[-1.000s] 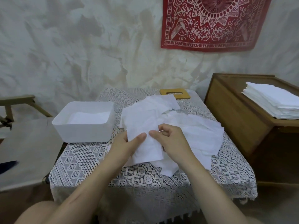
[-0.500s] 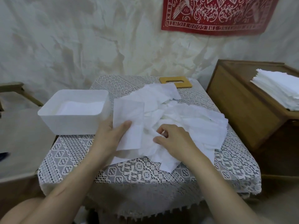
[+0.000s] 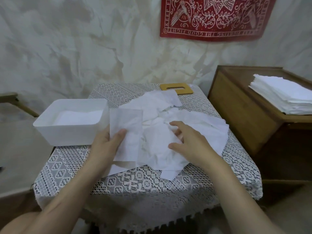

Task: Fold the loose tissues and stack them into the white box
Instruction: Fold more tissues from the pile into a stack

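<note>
Lace table [image 3: 135, 181], my left hand [image 3: 104, 146] pinching a tissue [image 3: 128, 122] beside the white box [image 3: 67, 134], right hand [image 3: 190, 142] hanging slack over loose tissues [image 3: 202, 122], fingertips [image 3: 173, 123] blurring.

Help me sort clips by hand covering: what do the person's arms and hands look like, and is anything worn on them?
The left hand and the right hand are bare: no gloves, rings, watch or bracelet show. The left forearm and right forearm are bare too, with no sleeve in view down to the frame's lower edge. No tattoos or markings can be made out.
</note>
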Demonstrator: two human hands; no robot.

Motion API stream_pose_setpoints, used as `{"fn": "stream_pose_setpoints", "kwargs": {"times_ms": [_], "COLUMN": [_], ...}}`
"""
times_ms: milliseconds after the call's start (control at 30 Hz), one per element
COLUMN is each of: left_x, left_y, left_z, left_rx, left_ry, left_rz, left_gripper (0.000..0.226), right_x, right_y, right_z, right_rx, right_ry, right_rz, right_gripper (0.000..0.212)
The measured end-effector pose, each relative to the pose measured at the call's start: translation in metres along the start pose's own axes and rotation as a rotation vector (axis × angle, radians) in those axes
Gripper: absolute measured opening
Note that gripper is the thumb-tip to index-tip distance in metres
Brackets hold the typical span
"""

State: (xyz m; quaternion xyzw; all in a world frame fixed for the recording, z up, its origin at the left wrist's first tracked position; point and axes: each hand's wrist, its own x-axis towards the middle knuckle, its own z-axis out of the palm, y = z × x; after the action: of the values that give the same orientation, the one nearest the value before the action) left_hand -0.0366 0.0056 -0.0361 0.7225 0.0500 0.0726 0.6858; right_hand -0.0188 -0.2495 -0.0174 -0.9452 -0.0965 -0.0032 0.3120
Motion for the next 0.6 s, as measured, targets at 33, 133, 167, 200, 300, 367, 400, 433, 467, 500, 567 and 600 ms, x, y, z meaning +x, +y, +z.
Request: {"fn": "stream_pose_setpoints", "kwargs": {"times_ms": [33,133,167,200,300,367,400,433,467,500,567,600], "left_x": [0.0,0.0,0.0,0.0,-0.001,-0.002,-0.002,-0.003,-0.003,-0.003,-0.003,-0.003], "left_y": [-0.001,-0.001,-0.001,-0.001,-0.001,-0.001,-0.001,-0.001,-0.001,-0.001,-0.002,-0.002], "left_z": [0.001,0.006,0.007,0.007,0.007,0.008,0.009,0.009,0.009,0.009,0.007,0.006], "left_rx": [-0.01,-0.072,-0.076,-0.072,-0.071,-0.069,-0.065,-0.062,-0.062,-0.065,-0.069,-0.075], "left_ry": [0.0,-0.02,-0.023,-0.021,-0.027,-0.029,-0.03,-0.031,-0.033,-0.033,-0.027,-0.027], "left_rz": [-0.001,-0.028,-0.035,-0.039,-0.037,-0.038,-0.039,-0.037,-0.031,-0.027,-0.032,-0.034], "left_gripper": [0.021,0.017,0.016,0.016,0.015,0.015,0.015,0.015,0.015,0.015,0.016,0.017], "right_x": [-0.002,-0.006,-0.007,-0.007,-0.007,-0.005,-0.004,-0.004,-0.004,-0.004,-0.006,-0.007], "right_y": [0.002,0.012,0.015,0.018,0.017,0.013,0.011,0.009,0.008,0.006,0.003,0.001], "right_z": [-0.002,0.0,0.002,0.005,0.009,0.01,0.01,0.01,0.01,0.01,0.007,0.006], "right_rx": [-0.02,-0.007,-0.014,-0.026,-0.061,-0.117,-0.133,-0.133,-0.115,-0.083,0.062,0.15], "right_ry": [-0.026,-0.138,-0.164,-0.172,-0.063,0.07,0.12,0.161,0.195,0.216,0.244,0.245], "right_rz": [-0.038,-0.094,-0.101,-0.104,-0.117,-0.12,-0.12,-0.123,-0.129,-0.129,-0.106,-0.084], "right_gripper": [0.07,0.077,0.073,0.068,0.052,0.034,0.026,0.021,0.019,0.016,0.013,0.017]}}
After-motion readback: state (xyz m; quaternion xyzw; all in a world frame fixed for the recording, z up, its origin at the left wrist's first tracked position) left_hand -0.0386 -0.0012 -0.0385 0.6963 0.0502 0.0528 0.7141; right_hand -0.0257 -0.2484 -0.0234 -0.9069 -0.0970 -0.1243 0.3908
